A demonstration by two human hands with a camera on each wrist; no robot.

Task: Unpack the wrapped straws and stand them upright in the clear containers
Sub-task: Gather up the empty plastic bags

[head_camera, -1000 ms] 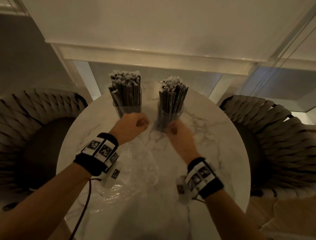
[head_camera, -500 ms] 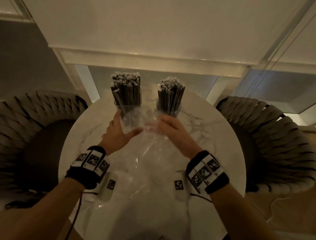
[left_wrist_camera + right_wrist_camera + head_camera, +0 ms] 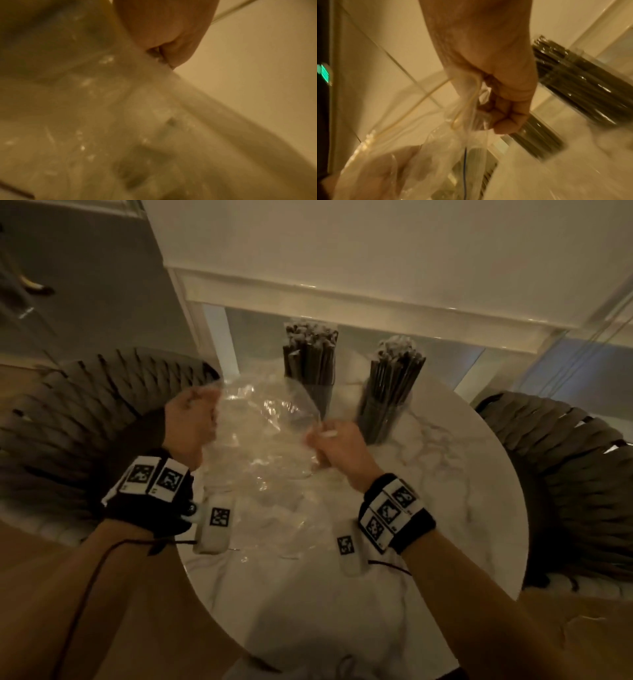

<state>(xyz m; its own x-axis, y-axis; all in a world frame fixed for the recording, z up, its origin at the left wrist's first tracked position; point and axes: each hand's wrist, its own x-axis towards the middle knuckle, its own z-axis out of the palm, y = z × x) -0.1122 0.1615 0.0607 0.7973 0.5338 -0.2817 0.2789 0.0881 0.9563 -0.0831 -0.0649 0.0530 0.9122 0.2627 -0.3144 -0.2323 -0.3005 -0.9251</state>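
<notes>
Risk here lies in the clear plastic wrap (image 3: pixel 263 433), held stretched in the air just in front of the two clear containers (image 3: pixel 317 398): a swing of that loose film, or a knuckle drifting back, could in my judgement tip the nearer container, since the tall dark straws (image 3: pixel 310 354) make both top-heavy. The film could also slip from a pinch, being thin and slick.

Both containers stand upright on the marble table (image 3: pixel 445 474), packed with straws; one is directly behind the wrap, the other (image 3: pixel 383 412) to its right. Whether any straws remain inside the wrap I cannot tell; it looks empty.

The left hand (image 3: pixel 191 419) is raised at the wrap's left edge, fingers curled and gripping the film, wrist cocked upward. The right hand (image 3: pixel 339 443) grips the wrap's right edge in a closed fist, film bunched between thumb and curled fingers, knuckles close to the right container.
</notes>
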